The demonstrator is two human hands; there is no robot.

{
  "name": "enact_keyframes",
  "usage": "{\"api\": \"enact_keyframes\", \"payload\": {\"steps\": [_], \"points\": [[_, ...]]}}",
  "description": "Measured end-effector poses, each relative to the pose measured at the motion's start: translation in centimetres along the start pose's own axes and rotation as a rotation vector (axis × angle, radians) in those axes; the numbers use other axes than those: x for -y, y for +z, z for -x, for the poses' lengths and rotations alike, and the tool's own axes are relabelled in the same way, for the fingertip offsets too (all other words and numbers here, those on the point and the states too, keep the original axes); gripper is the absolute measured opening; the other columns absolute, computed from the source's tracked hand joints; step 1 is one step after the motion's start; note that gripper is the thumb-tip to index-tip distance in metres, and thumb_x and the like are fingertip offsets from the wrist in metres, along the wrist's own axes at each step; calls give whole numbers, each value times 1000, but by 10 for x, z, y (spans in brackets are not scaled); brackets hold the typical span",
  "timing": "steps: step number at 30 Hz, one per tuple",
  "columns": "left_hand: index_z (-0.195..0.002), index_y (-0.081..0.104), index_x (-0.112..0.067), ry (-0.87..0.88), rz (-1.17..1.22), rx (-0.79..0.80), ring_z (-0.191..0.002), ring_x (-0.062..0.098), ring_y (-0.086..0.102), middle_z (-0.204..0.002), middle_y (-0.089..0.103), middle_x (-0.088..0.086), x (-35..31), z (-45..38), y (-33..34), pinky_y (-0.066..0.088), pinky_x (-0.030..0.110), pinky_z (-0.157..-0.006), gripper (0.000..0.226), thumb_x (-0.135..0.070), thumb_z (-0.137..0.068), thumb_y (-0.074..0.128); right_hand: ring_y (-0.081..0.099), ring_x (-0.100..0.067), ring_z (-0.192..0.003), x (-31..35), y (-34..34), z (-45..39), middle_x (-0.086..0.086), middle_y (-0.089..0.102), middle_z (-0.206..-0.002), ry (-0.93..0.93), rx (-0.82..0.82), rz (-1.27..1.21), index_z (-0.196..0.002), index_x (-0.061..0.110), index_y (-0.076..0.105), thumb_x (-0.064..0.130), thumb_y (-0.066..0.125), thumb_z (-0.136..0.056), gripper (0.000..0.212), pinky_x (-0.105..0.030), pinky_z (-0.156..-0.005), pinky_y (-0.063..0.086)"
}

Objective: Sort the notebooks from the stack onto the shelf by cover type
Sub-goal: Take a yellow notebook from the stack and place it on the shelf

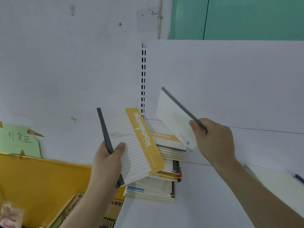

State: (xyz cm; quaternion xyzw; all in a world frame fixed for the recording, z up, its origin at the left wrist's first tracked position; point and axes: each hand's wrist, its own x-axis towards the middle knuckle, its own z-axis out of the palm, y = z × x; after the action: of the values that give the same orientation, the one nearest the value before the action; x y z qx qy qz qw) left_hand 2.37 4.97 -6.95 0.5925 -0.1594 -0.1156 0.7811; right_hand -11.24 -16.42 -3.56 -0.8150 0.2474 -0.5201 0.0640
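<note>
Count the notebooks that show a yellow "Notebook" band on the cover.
2. One is in the left hand: yellow notebook. The other lies on top of the stack on the shelf. Covers lower in the stack are hidden; there may be more.

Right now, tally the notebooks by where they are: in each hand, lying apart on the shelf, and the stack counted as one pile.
In the left hand: 1, the yellow-banded notebook
In the right hand: 1, the white notebook
Lying apart on the shelf, at right: 1, the pale notebook
Stack: 1 pile; its notebooks overlap too much to count
Total: 3 single notebooks plus 1 stack
</note>
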Motion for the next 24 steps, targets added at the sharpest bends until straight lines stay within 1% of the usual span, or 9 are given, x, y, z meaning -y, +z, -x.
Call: {"api": "enact_keyframes", "payload": {"steps": [2, 4, 7, 9, 14, 17, 19, 22, 24], "points": [[-105, 61, -35, -13, 32, 24, -94, 27, 69, -103, 72, 0, 1, 0, 4, 61, 49, -73, 10, -27, -101, 57, 57, -10, -50, 12, -5, 6, 8, 66, -63, -102, -112, -47, -96, 20, 73, 34, 55, -99, 23, -20, -45, 38], [-108, 61, -34, -36, 65, 56, -95, 28, 70, -104, 73, 0, 1, 2, 11, 61, 51, -76, 12, -25, -102, 57, 66, -13, -64, 25, -1, 20, 7, 73, -78, -247, -156, -89, -106, 19, 74, 30, 56, -97, 23, -24, -56, 50], [-109, 63, -30, -84, 114, 99, -93, 29, 73, -102, 76, 4, 0, 6, 23, 62, 52, -76, 10, -29, -102, 56, 67, -15, -105, 43, 22, 56, 1, 72, -114, -449, -31, -102, -117, 15, 71, 28, 51, -99, 30, -32, -88, 54], [-108, 64, -27, -94, 140, 114, -92, 28, 75, -100, 77, 5, 0, 8, 29, 62, 51, -80, 16, -36, -104, 51, 63, -22, -116, 53, 38, 82, -6, 68, -124, -533, 65, -21, -124, 10, 67, 29, 45, -102, 36, -38, -94, 52], [-108, 65, -29, -39, 117, 158, -88, 19, 76, -96, 78, -2, 6, 10, 34, 61, 44, -82, 39, -61, -94, 49, 63, -23, -112, 70, 37, 102, -7, 67, -123, -527, 124, 137, -119, 15, 69, 36, 37, -103, 41, -38, -94, 52], [-110, 64, -28, 27, 44, 129, -88, 18, 75, -100, 77, -3, 11, 10, 34, 61, 45, -82, 12, -32, -100, 60, 61, -20, -114, 74, 29, 100, -4, 67, -125, -571, 146, 88, -118, 15, 69, 32, 34, -103, 42, -36, -96, 49], [-109, 64, -27, 19, 31, 119, -89, 24, 75, -97, 77, -1, 10, 8, 31, 61, 50, -82, 10, -24, -101, 59, 61, -18, -113, 70, 24, 93, -2, 68, -121, -540, 124, 3, -116, 14, 70, 29, 39, -101, 37, -36, -97, 48], [-106, 64, -28, 12, 12, 82, -90, 25, 74, -97, 77, -2, 9, 6, 24, 61, 52, -80, 9, -25, -101, 58, 55, -24, -123, 48, 23, 68, -4, 61, -132, -341, 178, 54, -128, 11, 61, 29, 34, -98, 44, -39, -103, 45], [-106, 63, -29, 12, 11, 50, -92, 23, 73, -99, 76, -4, 9, 4, 18, 60, 51, -82, 9, -24, -101, 58, 37, -26, -140, 28, 26, 49, -7, 44, -150, -152, 371, 186, -146, 11, 42, 34, 22, -97, 58, -40, -115, 33]]}}
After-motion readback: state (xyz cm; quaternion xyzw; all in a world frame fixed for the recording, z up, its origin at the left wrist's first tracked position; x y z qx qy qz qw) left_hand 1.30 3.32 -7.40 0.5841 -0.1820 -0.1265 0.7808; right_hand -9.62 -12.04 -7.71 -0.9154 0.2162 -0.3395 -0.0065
